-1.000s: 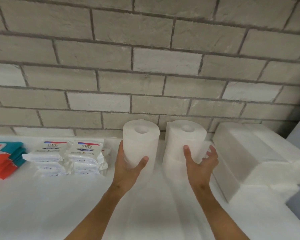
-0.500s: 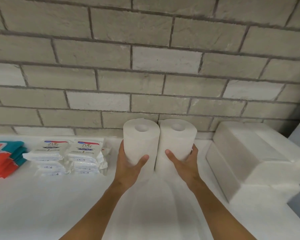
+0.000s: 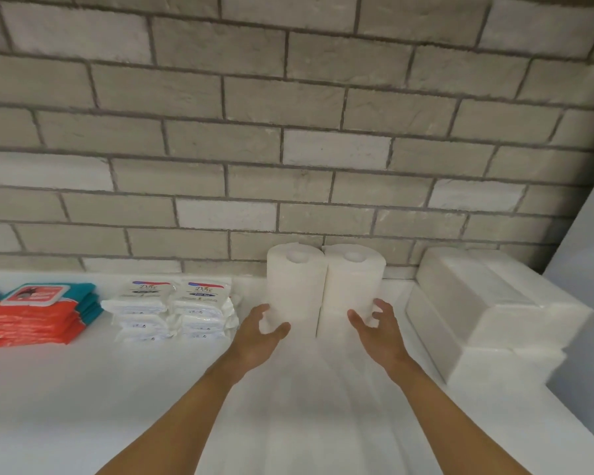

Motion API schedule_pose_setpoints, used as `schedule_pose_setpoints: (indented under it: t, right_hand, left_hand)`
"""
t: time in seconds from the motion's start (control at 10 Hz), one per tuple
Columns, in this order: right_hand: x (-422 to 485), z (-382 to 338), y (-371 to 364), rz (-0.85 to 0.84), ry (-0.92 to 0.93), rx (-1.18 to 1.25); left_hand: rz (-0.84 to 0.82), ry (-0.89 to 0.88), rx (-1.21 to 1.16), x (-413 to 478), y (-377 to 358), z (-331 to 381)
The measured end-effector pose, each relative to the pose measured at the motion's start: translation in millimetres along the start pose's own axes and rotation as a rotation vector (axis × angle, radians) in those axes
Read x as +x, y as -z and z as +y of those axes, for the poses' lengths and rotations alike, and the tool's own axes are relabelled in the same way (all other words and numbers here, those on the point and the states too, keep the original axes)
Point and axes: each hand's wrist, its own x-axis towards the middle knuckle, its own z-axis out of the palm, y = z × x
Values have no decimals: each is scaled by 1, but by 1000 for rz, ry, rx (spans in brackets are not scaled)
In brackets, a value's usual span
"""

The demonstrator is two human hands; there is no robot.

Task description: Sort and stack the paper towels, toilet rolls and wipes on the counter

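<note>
Two stacks of white toilet rolls stand side by side against the brick wall, the left stack touching the right stack. My left hand hovers just in front of the left stack, fingers loosely spread, holding nothing. My right hand is in front of the right stack, fingers spread and off the paper. White wipe packs are stacked in two piles to the left. Red and teal wipe packs lie at the far left. Folded paper towel bundles are stacked on the right.
The white counter runs along a grey brick wall. A pale wall panel bounds the right end behind the towel bundles. The counter's front edge runs diagonally at the lower right.
The right stack of rolls was pushed left until it touches the left stack. Both hands then let go and drew back slightly from the rolls.
</note>
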Motion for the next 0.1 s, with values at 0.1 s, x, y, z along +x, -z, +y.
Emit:
schedule_pose_setpoints:
  t: [0.1]
  right_hand:
    - [-31,-9,7,81,115,-59]
  left_hand:
    - [-25,-22,21,-26,30,-4]
